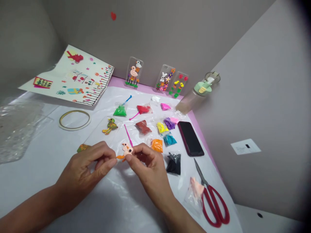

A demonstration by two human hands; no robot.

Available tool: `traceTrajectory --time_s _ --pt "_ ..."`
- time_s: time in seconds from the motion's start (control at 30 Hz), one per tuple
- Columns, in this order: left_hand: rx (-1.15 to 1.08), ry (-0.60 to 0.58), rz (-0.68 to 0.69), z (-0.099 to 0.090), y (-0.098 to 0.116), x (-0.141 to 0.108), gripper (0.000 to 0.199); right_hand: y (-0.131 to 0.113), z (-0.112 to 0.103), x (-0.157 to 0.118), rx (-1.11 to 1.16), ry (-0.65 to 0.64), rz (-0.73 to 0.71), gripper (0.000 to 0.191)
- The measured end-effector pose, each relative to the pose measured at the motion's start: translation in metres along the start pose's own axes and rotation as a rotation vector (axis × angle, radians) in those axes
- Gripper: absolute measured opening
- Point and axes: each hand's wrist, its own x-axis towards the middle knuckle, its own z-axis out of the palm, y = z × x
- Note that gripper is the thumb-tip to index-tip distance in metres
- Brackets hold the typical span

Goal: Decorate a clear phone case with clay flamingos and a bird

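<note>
Through the head view, I watch two bare hands work above a white-covered desk (pixel 116 207). The pale bird (pixel 127 151), a small figure with orange feet, is held up between them, above the desk's near middle. My right hand (pixel 149 170) holds it between thumb and fingers. My left hand (pixel 88 166) is narrowed to a pinch at an orange foot; I cannot tell whether it grips it.

Just beyond, a mottled bird (pixel 110 126) lies on a clear sheet (pixel 97 129), with a pink stick (pixel 128 135) to its right. Near the right hand are an orange bag (pixel 156 145) and a black bag (pixel 173 164). Further right lie a phone (pixel 190 139) and red-handled scissors (pixel 206 185). A tape roll (pixel 73 128) lies to the left.
</note>
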Motion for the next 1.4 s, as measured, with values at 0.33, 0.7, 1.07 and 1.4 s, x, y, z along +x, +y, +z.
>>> traceTrajectory --time_s 0.33,0.7,1.07,1.4 --pt "-0.245 -0.243 -0.238 0.008 -0.009 0.004 0.032 0.000 0.001 0.000 0.010 0.007 -0.031 0.011" --pt "-0.309 -0.279 -0.243 0.008 -0.011 0.003 0.033 0.002 0.002 -0.001 0.001 0.012 -0.041 0.010" --pt "-0.337 -0.393 -0.248 0.002 -0.007 0.007 0.032 0.002 0.003 -0.001 -0.015 0.008 -0.043 0.009" --pt "-0.335 -0.346 -0.274 0.005 -0.014 0.004 0.033 0.005 0.003 -0.002 -0.002 -0.013 -0.057 0.007"
